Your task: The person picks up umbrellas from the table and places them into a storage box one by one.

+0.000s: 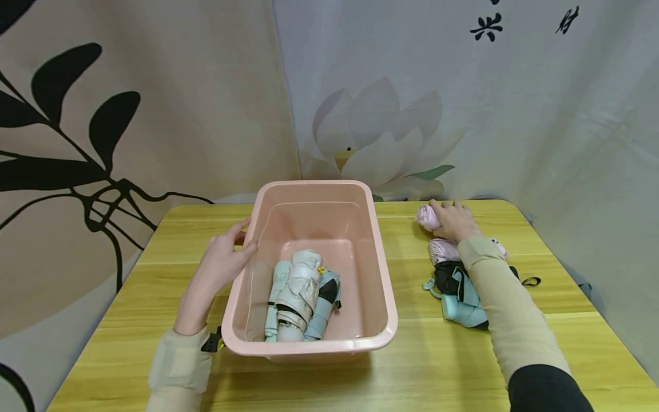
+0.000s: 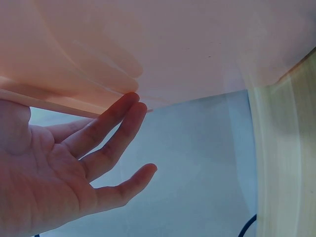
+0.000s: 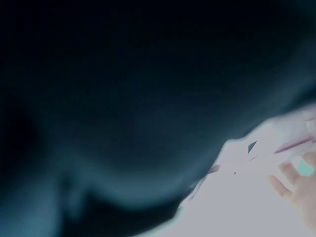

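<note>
My left hand [image 1: 221, 263] holds the left rim of a pink plastic tub [image 1: 383, 286], thumb over the edge and fingers along the outer wall. Inside the tub lie a mint folded umbrella [image 1: 278, 292], a cream one [image 1: 301, 292] and a blue one [image 1: 321, 309]. At the far right, my right hand [image 1: 455, 220] grips a pale pink folded umbrella [image 1: 427, 217], mostly covered by the hand. Nearer me lie another pink umbrella [image 1: 441, 250], a black one [image 1: 449, 277] and a light blue one [image 1: 465, 312], partly behind the right forearm. The right wrist view is mostly dark and blurred.
Everything stands on a yellow wooden table [image 1: 412, 372]. A printed cloth curtain [image 1: 206, 103] hangs behind its far edge. A thin black strap loop [image 1: 530, 281] sticks out to the right of the forearm.
</note>
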`<state>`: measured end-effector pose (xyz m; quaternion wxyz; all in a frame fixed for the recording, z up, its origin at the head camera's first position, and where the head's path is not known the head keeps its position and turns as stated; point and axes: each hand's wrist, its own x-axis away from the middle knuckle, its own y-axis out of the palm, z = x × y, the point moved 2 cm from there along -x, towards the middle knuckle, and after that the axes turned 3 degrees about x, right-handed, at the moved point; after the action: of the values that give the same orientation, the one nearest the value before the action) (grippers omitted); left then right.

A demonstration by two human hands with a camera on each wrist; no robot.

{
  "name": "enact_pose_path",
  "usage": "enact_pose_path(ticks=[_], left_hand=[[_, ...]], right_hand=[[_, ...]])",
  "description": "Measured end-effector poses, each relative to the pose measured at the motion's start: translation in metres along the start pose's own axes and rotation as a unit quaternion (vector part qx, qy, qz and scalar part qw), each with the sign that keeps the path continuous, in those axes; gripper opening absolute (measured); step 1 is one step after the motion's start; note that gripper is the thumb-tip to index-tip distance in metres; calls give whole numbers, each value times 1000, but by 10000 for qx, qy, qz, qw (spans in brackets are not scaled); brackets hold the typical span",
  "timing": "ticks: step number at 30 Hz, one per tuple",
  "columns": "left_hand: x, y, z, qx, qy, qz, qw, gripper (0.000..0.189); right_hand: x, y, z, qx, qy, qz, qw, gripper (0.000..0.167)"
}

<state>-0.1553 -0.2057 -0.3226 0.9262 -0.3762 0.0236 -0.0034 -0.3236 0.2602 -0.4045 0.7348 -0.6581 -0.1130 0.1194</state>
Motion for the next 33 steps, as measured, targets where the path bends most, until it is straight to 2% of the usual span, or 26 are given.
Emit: enact_pose_path(ticks=[26,33], left_hand=[[1,1,-1,75,54,-6,10000,58],[2,0,2,87,74,15,9999,59]], right_hand=[[-4,-12,-5,-715,-79,840,9939,66],[-2,-19,-7,-892,-7,972,9913,74]])
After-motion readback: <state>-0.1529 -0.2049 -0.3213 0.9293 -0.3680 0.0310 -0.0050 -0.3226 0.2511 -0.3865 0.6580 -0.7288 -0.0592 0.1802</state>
